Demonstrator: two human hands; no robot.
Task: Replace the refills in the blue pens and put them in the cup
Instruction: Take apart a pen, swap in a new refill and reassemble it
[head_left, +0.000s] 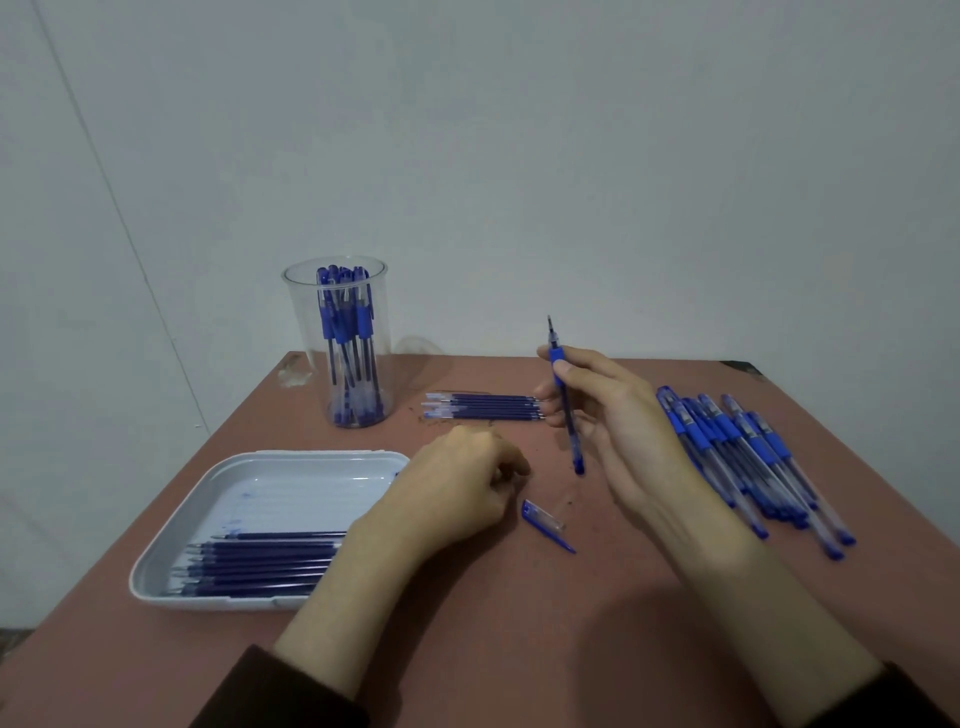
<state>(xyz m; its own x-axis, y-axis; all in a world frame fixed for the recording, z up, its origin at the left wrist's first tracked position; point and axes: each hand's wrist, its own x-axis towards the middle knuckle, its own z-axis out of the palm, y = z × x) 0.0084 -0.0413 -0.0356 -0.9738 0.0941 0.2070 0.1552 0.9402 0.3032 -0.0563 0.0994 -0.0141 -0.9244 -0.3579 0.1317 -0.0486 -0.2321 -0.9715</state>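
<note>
My right hand (613, 415) pinches an uncapped blue pen (569, 415) between thumb and fingers, tip pointing up, above the table's middle. My left hand (457, 493) rests on the table with fingers curled, beside the tray; whether it holds anything is hidden. A blue pen cap (545, 522) lies just right of it. A clear cup (337, 343) with several blue pens stands at the back left. A row of refills (483, 406) lies behind my hands. A white tray (249, 488) at the left holds several refills (260, 564).
A pile of several capped blue pens (753, 457) lies at the right of the reddish table (493, 623). A pale wall stands right behind the table's far edge. Dark sleeves cover both forearms.
</note>
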